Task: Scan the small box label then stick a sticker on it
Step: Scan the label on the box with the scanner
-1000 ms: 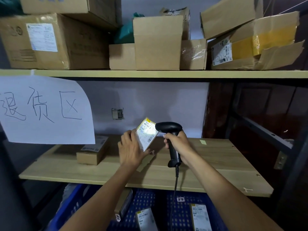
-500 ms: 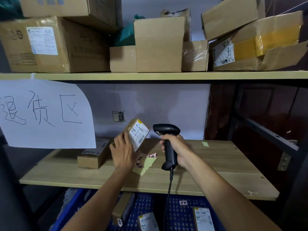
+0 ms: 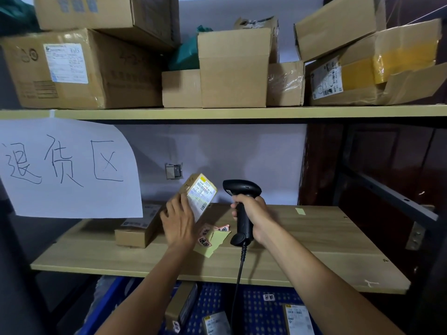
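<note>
My left hand (image 3: 178, 220) holds a small cardboard box (image 3: 198, 193) tilted above the wooden shelf (image 3: 302, 247), its white barcode label facing right. My right hand (image 3: 251, 215) grips a black corded barcode scanner (image 3: 242, 189) by the handle, its head pointing left at the label from a short gap. On the shelf below the box lies a yellow backing sheet with pink stickers (image 3: 212, 235), partly hidden by my left hand.
Another small labelled box (image 3: 136, 227) lies on the shelf to the left. A white paper sign (image 3: 65, 170) hangs from the upper shelf, which carries several big cartons (image 3: 232, 68). Blue crates (image 3: 244, 308) with more small boxes stand below.
My left hand and the box have shifted left, away from the scanner, and the box has turned a little. The sticker sheet beneath has come into sight. The scanner stays in my right hand.
</note>
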Available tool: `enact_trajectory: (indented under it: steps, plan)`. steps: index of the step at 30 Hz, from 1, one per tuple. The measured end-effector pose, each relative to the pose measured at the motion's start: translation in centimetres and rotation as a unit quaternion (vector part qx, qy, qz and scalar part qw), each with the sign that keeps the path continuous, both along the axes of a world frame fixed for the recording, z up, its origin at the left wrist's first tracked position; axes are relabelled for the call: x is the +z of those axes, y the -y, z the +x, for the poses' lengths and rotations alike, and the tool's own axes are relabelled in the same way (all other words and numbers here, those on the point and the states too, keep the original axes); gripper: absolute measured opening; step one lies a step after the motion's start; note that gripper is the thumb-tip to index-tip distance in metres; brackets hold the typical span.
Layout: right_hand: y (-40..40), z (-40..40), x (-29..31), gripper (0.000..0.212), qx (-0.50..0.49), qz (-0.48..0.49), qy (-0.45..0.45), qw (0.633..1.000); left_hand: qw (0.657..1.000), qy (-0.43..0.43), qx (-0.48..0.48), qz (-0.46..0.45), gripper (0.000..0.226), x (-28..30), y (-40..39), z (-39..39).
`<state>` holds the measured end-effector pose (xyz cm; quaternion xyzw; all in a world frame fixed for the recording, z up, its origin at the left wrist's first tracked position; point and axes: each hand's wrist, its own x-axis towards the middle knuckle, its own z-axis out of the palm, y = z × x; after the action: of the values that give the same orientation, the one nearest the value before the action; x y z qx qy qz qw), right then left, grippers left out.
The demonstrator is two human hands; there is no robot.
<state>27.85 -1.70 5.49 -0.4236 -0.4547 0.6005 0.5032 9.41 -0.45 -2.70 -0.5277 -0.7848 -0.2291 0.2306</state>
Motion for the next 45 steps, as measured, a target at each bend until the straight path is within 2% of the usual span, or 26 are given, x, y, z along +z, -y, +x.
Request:
enact_trajectory:
  steps: [7, 16, 33, 45]
  plan:
    - [0.6, -0.4, 0.3, 0.008, 0.024, -0.006, 0.011, 1.000, 1.000, 0.017, 0.007, -0.006, 0.112, 0.3, 0.2, -0.4]
    - [1.4, -0.7, 0.8, 0.009, 0.033, -0.004, 0.003, 0.999, 0.999, 0.051, 0.010, 0.002, 0.101, -1.0, -0.5, -1.3]
    - [1.0, 0.7, 0.4, 0.003, 0.016, 0.001, 0.015, 1.000, 0.998, 0.043, 0.046, -0.013, 0.106, -2.6, -0.9, -3.2]
    - [0.7, 0.2, 0.0, 0.004, 0.021, -0.017, 0.008, 1.000, 0.997, 0.064, 0.031, 0.013, 0.107, -3.0, -1.1, -4.1]
